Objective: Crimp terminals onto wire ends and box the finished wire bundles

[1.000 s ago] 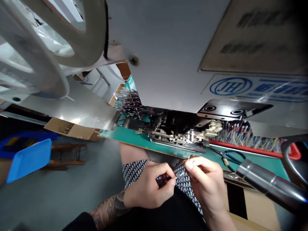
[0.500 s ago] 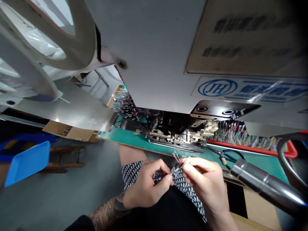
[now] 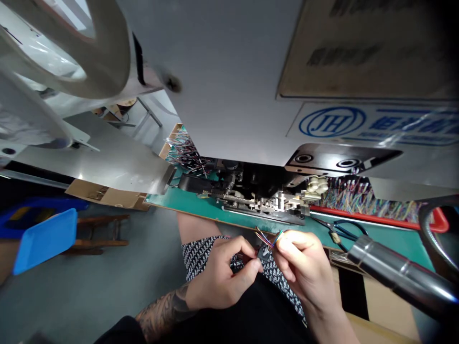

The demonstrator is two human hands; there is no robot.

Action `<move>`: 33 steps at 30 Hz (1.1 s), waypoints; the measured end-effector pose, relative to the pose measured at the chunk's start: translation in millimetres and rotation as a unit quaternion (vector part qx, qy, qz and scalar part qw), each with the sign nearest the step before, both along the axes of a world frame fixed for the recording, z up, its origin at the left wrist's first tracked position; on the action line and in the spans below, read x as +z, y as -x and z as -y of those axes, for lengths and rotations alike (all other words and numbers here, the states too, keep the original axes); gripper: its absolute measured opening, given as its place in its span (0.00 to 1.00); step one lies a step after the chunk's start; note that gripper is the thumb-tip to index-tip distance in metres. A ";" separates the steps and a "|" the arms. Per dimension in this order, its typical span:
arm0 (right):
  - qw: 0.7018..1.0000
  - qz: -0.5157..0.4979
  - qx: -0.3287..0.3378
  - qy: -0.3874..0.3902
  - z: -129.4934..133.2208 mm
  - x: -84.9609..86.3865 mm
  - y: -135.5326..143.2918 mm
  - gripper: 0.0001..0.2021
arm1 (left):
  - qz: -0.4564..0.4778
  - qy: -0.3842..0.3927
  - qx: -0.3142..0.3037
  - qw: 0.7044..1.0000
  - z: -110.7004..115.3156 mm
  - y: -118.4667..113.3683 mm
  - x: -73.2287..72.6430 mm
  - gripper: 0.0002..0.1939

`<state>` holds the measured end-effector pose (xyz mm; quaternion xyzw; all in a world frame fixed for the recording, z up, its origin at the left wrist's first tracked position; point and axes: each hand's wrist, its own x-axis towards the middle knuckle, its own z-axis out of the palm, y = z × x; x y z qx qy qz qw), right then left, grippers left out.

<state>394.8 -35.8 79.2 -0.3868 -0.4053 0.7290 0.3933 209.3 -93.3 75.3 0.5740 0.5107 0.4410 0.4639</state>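
My left hand (image 3: pixel 229 272) pinches a small dark connector (image 3: pixel 264 253) between thumb and forefinger, low in front of my lap. Thin coloured wires (image 3: pixel 266 239) fan up and out from the connector. On the right, the thumb and forefinger of my right hand (image 3: pixel 303 260) are closed on the wires, with a green one showing at the fingertips. Both hands are close together, just off the front edge of the green table (image 3: pixel 201 210). The machine's metal mechanism (image 3: pixel 265 203) lies beyond them.
A red tray (image 3: pixel 394 220) of bundled wires and dark-handled pliers (image 3: pixel 346 230) lie at the right, near a thick metal tube (image 3: pixel 398 270). A cardboard box of wires (image 3: pixel 184 148) stands behind. The large white machine housing (image 3: pixel 229 86) hangs overhead.
The connector has turned in my left fingers, showing a darker face. My right fingers have shifted slightly on the wires, which spread wider. The whole view has shifted a little.
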 end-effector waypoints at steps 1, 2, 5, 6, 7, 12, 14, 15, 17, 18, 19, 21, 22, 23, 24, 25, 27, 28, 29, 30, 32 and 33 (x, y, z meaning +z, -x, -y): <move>1.000 -0.007 0.002 0.003 -0.2 -0.2 0.7 0.26 | -0.001 0.001 0.002 1.000 0.2 0.0 0.1 0.05; 1.000 -0.013 0.003 0.004 -0.4 -0.4 1.6 0.26 | -0.001 0.001 0.002 1.000 0.7 0.1 0.2 0.05; 1.000 -0.026 -0.001 0.006 -1.6 -1.9 4.0 0.25 | 0.015 0.013 -0.002 1.000 2.1 -0.3 -1.0 0.05; 1.000 -0.030 -0.001 0.007 -2.2 -2.8 4.4 0.25 | 0.033 0.024 -0.002 0.999 1.7 -0.4 -2.0 0.05; 0.999 -0.034 -0.002 0.007 -2.9 -3.9 4.3 0.25 | 0.061 0.039 -0.002 0.997 0.5 -0.3 -3.4 0.05; 0.998 0.004 -0.024 -0.054 0.2 -11.1 -4.0 0.11 | 0.311 0.082 0.018 0.947 -17.5 3.3 -13.1 0.10; 0.993 0.062 -0.009 -0.099 6.7 -14.6 -6.5 0.08 | 0.370 0.096 0.025 0.924 -24.7 4.0 -16.5 0.10; 0.989 0.084 0.001 -0.118 10.9 -16.7 -6.6 0.07 | 0.384 0.107 0.022 0.917 -27.0 3.3 -18.2 0.10; 0.985 0.103 0.003 -0.141 19.6 -22.1 -4.8 0.06 | 0.396 0.130 0.003 0.909 -28.6 -0.9 -22.0 0.08; 0.984 0.102 -0.006 -0.143 23.2 -25.2 -3.9 0.06 | 0.394 0.140 -0.010 0.908 -28.1 -4.1 -24.4 0.08; 0.985 0.099 -0.015 -0.138 25.7 -28.6 -4.0 0.06 | 0.388 0.147 -0.024 0.910 -27.2 -7.5 -27.2 0.07; 0.987 0.106 -0.021 -0.118 26.5 -34.9 -10.6 0.08 | 0.358 0.152 -0.054 0.920 -24.7 -13.8 -33.5 0.07; 0.987 0.116 -0.014 -0.108 24.7 -37.3 -18.6 0.10 | 0.329 0.151 -0.072 0.929 -23.7 -15.9 -36.7 0.08; 0.986 0.131 -0.002 -0.102 22.0 -38.9 -30.5 0.12 | 0.287 0.147 -0.087 0.943 -23.1 -17.3 -39.6 0.11; 0.983 0.150 0.014 -0.101 18.8 -39.7 -46.3 0.13 | 0.231 0.139 -0.099 0.958 -23.0 -17.8 -42.1 0.15; 0.980 0.167 0.034 -0.105 15.6 -39.6 -65.9 0.14 | 0.166 0.130 -0.110 0.971 -23.3 -17.7 -44.1 0.19; 0.974 0.187 0.062 -0.108 10.6 -37.3 -114.3 0.14 | 0.037 0.115 -0.136 0.983 -24.4 -16.8 -47.1 0.19; 0.974 0.188 0.070 -0.102 8.9 -35.5 -141.4 0.15 | -0.011 0.116 -0.150 0.982 -24.7 -16.4 -48.3 0.16; 0.975 0.197 0.052 -0.085 7.5 -33.6 -169.1 0.16 | -0.045 0.124 -0.166 0.977 -24.5 -16.4 -49.8 0.14; 0.973 0.219 0.021 -0.072 5.7 -31.8 -196.5 0.17 | -0.069 0.136 -0.179 0.972 -23.9 -16.8 -51.6 0.12; 0.948 0.309 -0.048 -0.055 -1.0 -29.4 -246.6 0.20 | -0.098 0.157 -0.193 0.964 -21.5 -19.3 -57.1 0.12; 0.933 0.341 -0.101 -0.057 -7.2 -29.3 -267.8 0.23 | -0.110 0.164 -0.199 0.960 -20.2 -21.4 -61.0 0.12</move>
